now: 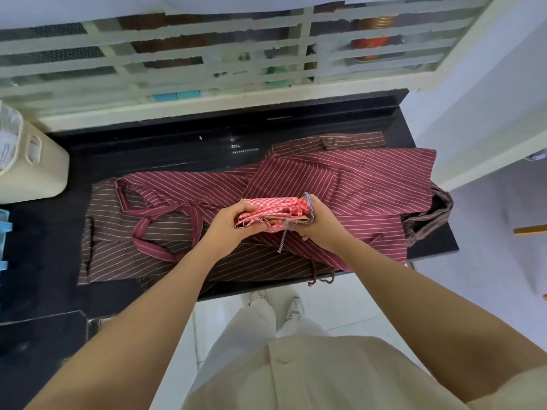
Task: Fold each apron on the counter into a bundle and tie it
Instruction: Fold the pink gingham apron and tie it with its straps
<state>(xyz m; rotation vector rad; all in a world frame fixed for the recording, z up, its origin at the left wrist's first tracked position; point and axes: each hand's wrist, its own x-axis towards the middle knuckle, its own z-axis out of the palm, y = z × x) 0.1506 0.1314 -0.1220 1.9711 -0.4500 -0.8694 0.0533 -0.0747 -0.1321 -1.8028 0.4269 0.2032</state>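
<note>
Spanning the scene from left to right: black glossy table, its far edge against a cream window grille.

- Brown striped apron: laid flat on the near-left part of the table, thin pale stripes, lowest layer of the pile.
- Maroon striped apron: spread across the brown one, reaching to the right side of the table; its straps loop loosely over the brown cloth at left.
- Cream bin: at the far-left corner, beside the table.
- Bunched brown striped cloth: crumpled at the right edge of the table, partly under the maroon apron.
- Left hand: fingers curled round the left end of the bundle listed below, gripping it.
- Right hand: fingers closed on the right end of the same bundle, with the cord caught under them.
- Red checked apron bundle: folded small, held between both hands just above the maroon apron, near the middle of the table.
- Blue-and-white cord: passes round the right end of the bundle by the right hand; one loose end hangs down over the maroon cloth. Whether it is knotted cannot be told.
</note>
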